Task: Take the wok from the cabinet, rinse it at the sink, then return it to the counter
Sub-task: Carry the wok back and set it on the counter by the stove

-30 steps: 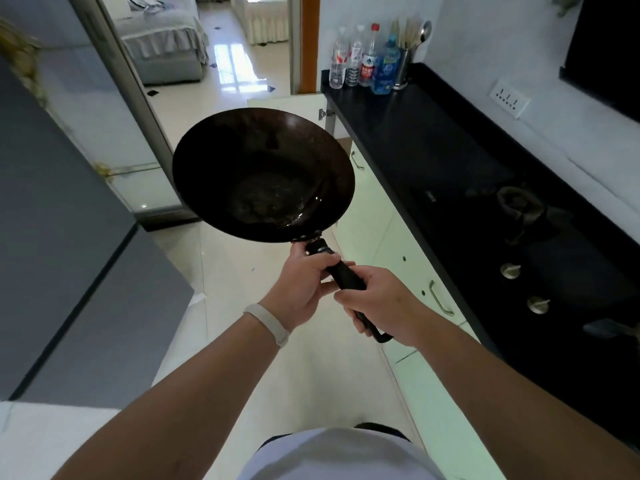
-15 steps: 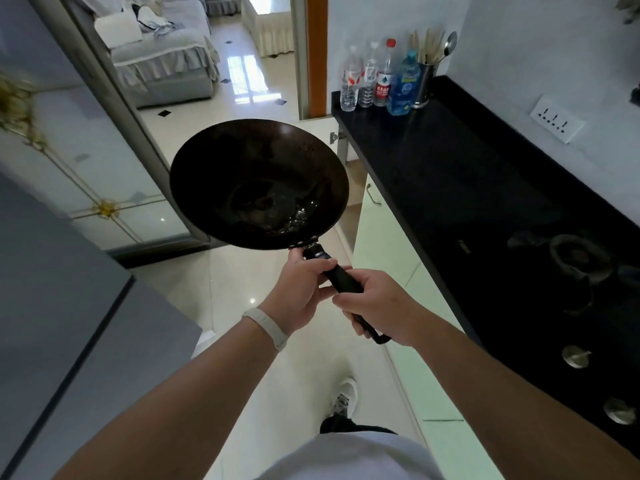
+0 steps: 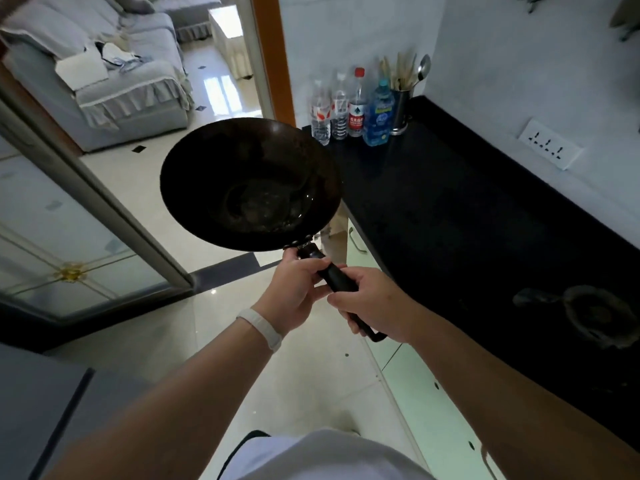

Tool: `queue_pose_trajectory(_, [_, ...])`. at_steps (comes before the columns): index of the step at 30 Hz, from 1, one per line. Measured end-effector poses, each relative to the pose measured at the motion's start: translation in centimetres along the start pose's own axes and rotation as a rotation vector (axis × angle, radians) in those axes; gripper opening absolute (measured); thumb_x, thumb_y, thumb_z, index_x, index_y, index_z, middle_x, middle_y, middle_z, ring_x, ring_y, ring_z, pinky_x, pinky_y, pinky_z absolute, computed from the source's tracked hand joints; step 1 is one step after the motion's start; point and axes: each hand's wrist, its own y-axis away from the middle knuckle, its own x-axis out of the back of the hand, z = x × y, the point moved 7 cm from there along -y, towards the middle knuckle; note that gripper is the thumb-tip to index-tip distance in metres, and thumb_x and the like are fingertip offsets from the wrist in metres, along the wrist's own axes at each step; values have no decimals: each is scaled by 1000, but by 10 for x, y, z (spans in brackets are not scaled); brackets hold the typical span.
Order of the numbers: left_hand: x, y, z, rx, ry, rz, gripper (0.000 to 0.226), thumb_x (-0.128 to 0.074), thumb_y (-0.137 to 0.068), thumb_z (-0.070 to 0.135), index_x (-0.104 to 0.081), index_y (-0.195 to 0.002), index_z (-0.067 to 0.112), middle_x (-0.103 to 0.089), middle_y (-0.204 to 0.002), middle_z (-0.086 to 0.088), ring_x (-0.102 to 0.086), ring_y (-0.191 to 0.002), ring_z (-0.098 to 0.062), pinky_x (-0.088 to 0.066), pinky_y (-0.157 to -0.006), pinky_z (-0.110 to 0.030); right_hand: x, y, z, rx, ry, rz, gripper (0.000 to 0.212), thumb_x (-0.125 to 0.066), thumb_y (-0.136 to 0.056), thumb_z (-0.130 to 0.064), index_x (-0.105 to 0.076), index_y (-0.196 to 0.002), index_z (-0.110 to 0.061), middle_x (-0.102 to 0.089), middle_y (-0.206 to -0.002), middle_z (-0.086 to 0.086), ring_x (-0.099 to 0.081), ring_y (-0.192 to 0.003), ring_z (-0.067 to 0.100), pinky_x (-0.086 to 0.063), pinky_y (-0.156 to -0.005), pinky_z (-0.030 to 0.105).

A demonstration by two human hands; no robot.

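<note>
Wok (image 3: 251, 183): dark, round, held in the air over the floor, just left of the black worktop (image 3: 467, 216), bowl facing up, wet sheen inside. Handle: black, both hands on it. Left hand (image 3: 294, 292): grip closed on the handle nearest the bowl; white band on the wrist. Right hand (image 3: 375, 303): grip closed on the handle further back. Bottles (image 3: 349, 105) and utensil holder (image 3: 401, 110): far end of worktop, against the wall.
</note>
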Motion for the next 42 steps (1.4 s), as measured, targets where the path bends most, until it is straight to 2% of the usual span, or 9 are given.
queue_pose_trajectory(4, [-14,-36,4,22,-34,-73,45,-52,-91,-10,-43,-131,9,-60,-103,-16,-74,-78,-21,-58,-73,-41,21,-21,5,-27,-16,76,13,-63,-94,-12,-65,-106,-15,-57,-63,5,-57,-51,19,-50,-50,31])
queue_pose_trajectory(9, [-25,-83,4,109,-70,-168,44,-52,-91,-10,-43,-131,7,-65,-86,-10,-72,-77,-23,-58,-72,-42,40,-45,8,-82,-50,195,10,-63,-93,-12,-66,-102,-15,-58,-66,7,-57,-52,19,-50,-52,33])
queue_pose_trajectory(13, [-32,-130,9,194,-108,-267,44,-52,-91,-9,-44,-133,4,-65,-99,-13,-73,-80,-23,-58,-68,-37,53,-74,7,-139,-70,324,9,-63,-93,-10,-64,-90,-18,-59,-66,8,-56,-50,19,-50,-50,32])
queue_pose_trajectory(16, [-34,-164,22,250,-149,-351,46,-53,-91,-8,-42,-135,2,-64,-106,-17,-74,-82,-25,-58,-69,-39,54,-100,-1,-184,-135,434,6,-65,-93,-12,-66,-92,-18,-58,-66,7,-55,-48,17,-47,-46,28])
queue_pose_trajectory(21, [-41,-216,47,325,-225,-471,46,-55,-91,-8,-42,-134,2,-64,-88,-9,-74,-75,-22,-58,-68,-41,60,-143,-16,-259,-178,615,7,-63,-93,-11,-66,-99,-13,-59,-65,6,-55,-51,17,-47,-49,32])
queue_pose_trajectory(24, [-48,-234,53,393,-235,-548,41,-53,-92,-9,-42,-129,5,-60,-91,-11,-73,-70,-20,-58,-62,-38,63,-158,-22,-287,-183,716,8,-63,-92,-12,-66,-96,-18,-60,-65,6,-56,-53,19,-48,-50,31])
queue_pose_trajectory(31, [-70,-247,43,511,-310,-699,27,-53,-92,-7,-44,-111,10,-59,-92,-13,-73,-78,-27,-56,-55,-31,63,-157,-16,-373,-236,922,12,-62,-91,-8,-63,-85,-19,-59,-59,4,-55,-48,18,-48,-50,29])
queue_pose_trajectory(36, [-95,-254,18,573,-361,-781,31,-53,-92,-6,-43,-117,9,-56,-98,-15,-72,-85,-29,-57,-59,-31,80,-148,3,-412,-275,998,3,-61,-92,-7,-63,-93,-7,-58,-63,6,-55,-49,18,-49,-52,31])
queue_pose_trajectory(42, [-125,-275,-6,607,-460,-756,36,-53,-92,-5,-43,-125,4,-55,-105,-17,-74,-87,-30,-58,-67,-36,114,-151,32,-441,-311,1031,8,-61,-90,-7,-65,-92,-14,-59,-60,3,-57,-48,16,-51,-54,31])
